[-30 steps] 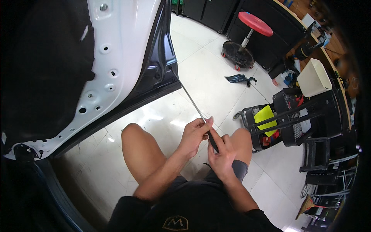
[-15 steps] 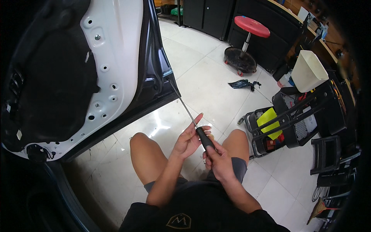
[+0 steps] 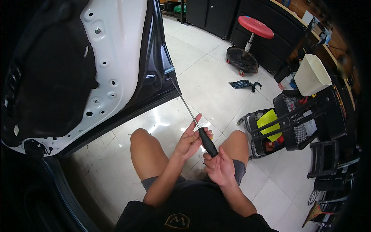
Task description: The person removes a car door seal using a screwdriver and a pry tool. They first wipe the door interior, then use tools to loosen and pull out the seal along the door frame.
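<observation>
A long screwdriver (image 3: pixel 208 143) with a black handle and a thin metal shaft slants up and left. Its far end meets the lower corner of the car door (image 3: pixel 118 50) at a small dark recess; the tip itself is hidden. My left hand (image 3: pixel 188 142) is closed around the front of the handle, where the shaft begins, with the index finger stretched along the shaft. Palm turned up, my right hand (image 3: pixel 221 168) loosely cradles the handle's butt between thumb and curled fingers. Bare white metal with several holes shows on the door, around a black panel.
A red-topped rolling stool (image 3: pixel 255 27) stands at the back right, near black cabinets (image 3: pixel 208 17). Some dark crumpled piece (image 3: pixel 245 84) lies on the tiled floor. To the right is a black tool cart (image 3: pixel 286 127) with a cream bin (image 3: pixel 312 75) on it.
My right hand has loosened its wrap on the handle and rolled palm up, its thumb now beside the butt. The left hand and the shaft's far end keep nearly the same place.
</observation>
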`<action>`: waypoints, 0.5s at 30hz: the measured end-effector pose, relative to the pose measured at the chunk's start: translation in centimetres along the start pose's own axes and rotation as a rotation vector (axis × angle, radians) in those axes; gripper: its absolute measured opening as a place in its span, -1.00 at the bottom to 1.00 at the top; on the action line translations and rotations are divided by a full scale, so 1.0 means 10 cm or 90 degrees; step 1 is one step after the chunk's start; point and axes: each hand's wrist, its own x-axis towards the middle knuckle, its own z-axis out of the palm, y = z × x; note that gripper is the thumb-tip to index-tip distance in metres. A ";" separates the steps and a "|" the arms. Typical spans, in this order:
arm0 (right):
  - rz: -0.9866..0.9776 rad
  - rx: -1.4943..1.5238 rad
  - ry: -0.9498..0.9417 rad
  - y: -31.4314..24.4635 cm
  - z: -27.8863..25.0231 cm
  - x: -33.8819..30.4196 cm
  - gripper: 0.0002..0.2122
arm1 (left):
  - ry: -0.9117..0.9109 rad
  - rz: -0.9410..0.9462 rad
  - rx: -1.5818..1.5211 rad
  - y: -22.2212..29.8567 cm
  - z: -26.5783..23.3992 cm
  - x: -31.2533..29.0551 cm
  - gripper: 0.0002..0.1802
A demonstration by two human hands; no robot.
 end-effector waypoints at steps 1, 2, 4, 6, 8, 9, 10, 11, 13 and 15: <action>-0.029 -0.051 0.018 -0.01 -0.02 0.01 -0.57 | 0.012 -0.010 -0.035 -0.02 0.00 0.01 -0.24; -0.118 -0.195 0.071 -0.01 0.01 0.04 -0.58 | 0.028 -0.021 -0.071 -0.04 0.02 0.01 -0.23; -0.397 -0.658 0.204 0.10 0.09 0.11 -0.59 | 0.027 -0.078 -0.072 0.01 0.02 -0.02 -0.33; -0.667 -1.052 0.254 0.14 0.06 0.21 -0.60 | 0.057 -0.113 -0.003 0.03 0.01 -0.05 -0.43; -0.713 -1.166 0.271 0.15 -0.02 0.22 -0.57 | 0.121 -0.125 0.143 0.03 0.00 -0.07 -0.52; -0.697 -1.156 0.273 0.18 0.02 0.21 -0.56 | 0.156 -0.125 0.212 0.05 0.06 -0.07 -0.61; -0.681 -1.146 0.275 0.21 0.06 0.19 -0.56 | 0.158 -0.127 0.220 0.05 0.05 -0.07 -0.61; -0.667 -1.133 0.277 0.26 0.12 0.17 -0.55 | 0.160 -0.129 0.230 0.06 0.03 -0.07 -0.61; -0.636 -1.107 0.280 0.31 0.16 0.15 -0.52 | 0.143 -0.114 0.228 0.06 -0.01 -0.08 -0.58; -0.396 -0.543 0.191 0.25 0.13 0.11 -0.54 | 0.098 -0.080 0.198 0.03 -0.02 -0.06 -0.51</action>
